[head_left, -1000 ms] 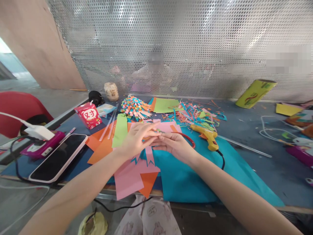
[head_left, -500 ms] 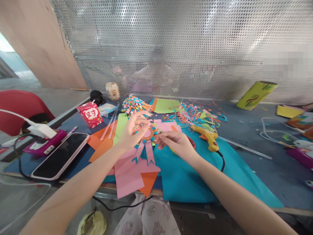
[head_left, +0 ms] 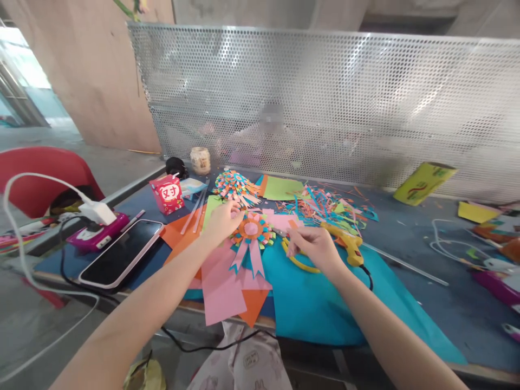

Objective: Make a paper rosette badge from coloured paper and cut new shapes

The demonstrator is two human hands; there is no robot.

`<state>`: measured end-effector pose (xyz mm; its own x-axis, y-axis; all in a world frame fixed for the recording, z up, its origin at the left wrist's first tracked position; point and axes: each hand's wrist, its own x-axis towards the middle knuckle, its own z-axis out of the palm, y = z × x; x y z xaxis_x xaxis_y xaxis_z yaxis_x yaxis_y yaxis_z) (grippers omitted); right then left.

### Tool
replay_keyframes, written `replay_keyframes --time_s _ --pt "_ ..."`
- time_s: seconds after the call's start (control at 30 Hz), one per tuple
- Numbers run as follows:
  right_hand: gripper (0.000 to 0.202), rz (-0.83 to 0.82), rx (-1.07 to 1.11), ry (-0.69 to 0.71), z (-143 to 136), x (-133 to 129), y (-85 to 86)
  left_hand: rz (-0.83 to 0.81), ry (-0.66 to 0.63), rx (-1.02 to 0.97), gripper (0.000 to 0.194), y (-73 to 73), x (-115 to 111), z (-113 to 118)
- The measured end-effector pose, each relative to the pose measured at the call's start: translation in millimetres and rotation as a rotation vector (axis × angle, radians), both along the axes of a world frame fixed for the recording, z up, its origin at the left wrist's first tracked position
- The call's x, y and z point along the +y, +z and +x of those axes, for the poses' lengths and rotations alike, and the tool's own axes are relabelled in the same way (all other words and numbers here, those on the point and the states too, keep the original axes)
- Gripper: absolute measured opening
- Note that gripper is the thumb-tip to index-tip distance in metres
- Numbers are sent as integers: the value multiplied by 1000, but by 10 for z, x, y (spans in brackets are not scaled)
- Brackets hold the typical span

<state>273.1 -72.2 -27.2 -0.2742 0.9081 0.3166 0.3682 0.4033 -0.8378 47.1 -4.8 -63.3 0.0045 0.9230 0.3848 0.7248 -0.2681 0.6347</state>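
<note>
A layered paper rosette (head_left: 251, 228) with an orange ring, a pink centre and pink and blue ribbon tails lies in front of me. My left hand (head_left: 221, 223) is closed at its left edge, thumb and curled fingers against the petals. To the right, my right hand (head_left: 314, 246) has its fingers pinched together above scissors with yellow handles (head_left: 303, 265). What sits between those fingertips, if anything, is hidden. The scissor blades point toward the rosette. A yellow glue gun (head_left: 352, 250) lies just beyond my right hand. Behind the rosette is a second, fuller paper rosette (head_left: 233, 184).
Pink paper (head_left: 221, 303), orange pieces and a large blue sheet (head_left: 320, 319) cover the front. Paper shreds (head_left: 325, 203) lie behind. At left are a phone (head_left: 122, 254), a purple power strip (head_left: 97, 233) and a red box (head_left: 167, 194). A perforated metal panel (head_left: 325, 108) stands behind.
My right hand has moved right, away from the rosette's edge to above the scissors. My left hand has drawn back from over the rosette to its left edge, fingers more curled. The view has tilted up.
</note>
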Motion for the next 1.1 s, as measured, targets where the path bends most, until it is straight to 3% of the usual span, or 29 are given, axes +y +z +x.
replay_keyframes --time_s 0.13,0.33,0.4,0.5,0.57,0.6,0.67,0.73,0.9,1.1 --pt "36 -21 -65 -19 131 -209 94 -114 69 184 31 25 -56 35" --pt "29 -162 -145 -60 417 -651 329 -207 57 302 42 70 -106 47" --pt "26 -229 -227 19 568 -815 444 -217 58 315 42 68 -102 39" --pt "24 -509 -526 366 792 -1061 582 -229 51 315 43 61 -96 32" --pt "43 -561 -721 372 858 -1168 617 -227 49 309 42 57 -95 32" --pt "47 -496 -763 316 850 -1188 614 -227 49 307 42 55 -94 33" --pt "20 -341 -790 270 753 -1153 574 -226 46 306 41 51 -92 33" --pt "33 -229 -773 262 587 -1040 494 -226 43 297 40 48 -87 31" --pt "40 -18 -772 193 200 -682 138 -239 39 258 37 57 -79 26" --pt "48 203 -904 130 7 -439 -271 -246 44 282 38 61 -71 37"
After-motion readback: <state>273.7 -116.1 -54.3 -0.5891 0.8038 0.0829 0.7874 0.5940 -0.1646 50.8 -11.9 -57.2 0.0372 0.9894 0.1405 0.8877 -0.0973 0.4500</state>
